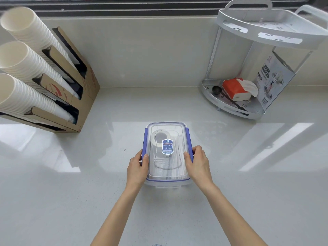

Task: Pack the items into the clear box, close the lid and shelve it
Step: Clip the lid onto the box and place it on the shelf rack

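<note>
The clear box (166, 153) sits on the table (71, 192) at centre, lid on, a tape roll (160, 138) dimly visible inside; the left hand (137, 167) and right hand (198, 163) each keep a closed grip on its blue side latches (189, 139); an unsnapped latch could let the lid pop during the lift toward the shelf rack (248, 96) at two o'clock; the lid's blue sticker (167, 146) is too small to read.
</note>
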Demonstrator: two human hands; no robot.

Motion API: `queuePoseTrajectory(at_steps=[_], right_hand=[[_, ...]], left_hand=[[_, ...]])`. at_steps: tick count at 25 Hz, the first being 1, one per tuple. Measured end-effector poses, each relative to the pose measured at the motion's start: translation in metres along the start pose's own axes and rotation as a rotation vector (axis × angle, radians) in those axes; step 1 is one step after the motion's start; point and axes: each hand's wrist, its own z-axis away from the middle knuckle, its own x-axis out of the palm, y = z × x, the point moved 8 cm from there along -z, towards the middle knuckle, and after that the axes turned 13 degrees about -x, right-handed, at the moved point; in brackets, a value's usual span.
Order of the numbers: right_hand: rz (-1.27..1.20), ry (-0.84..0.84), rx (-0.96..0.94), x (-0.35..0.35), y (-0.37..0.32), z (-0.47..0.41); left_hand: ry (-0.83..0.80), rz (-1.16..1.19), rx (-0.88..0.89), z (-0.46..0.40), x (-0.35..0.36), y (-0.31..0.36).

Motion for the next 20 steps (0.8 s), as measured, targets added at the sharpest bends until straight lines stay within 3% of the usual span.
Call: queuePoseTrajectory(at_steps=[20], right_hand=[[-0.036,0.014,0.003,-0.0060,0.0100,-0.0068]], left_hand=[[-0.040,0.057,-0.039,0.0030,0.0032,0.0006]])
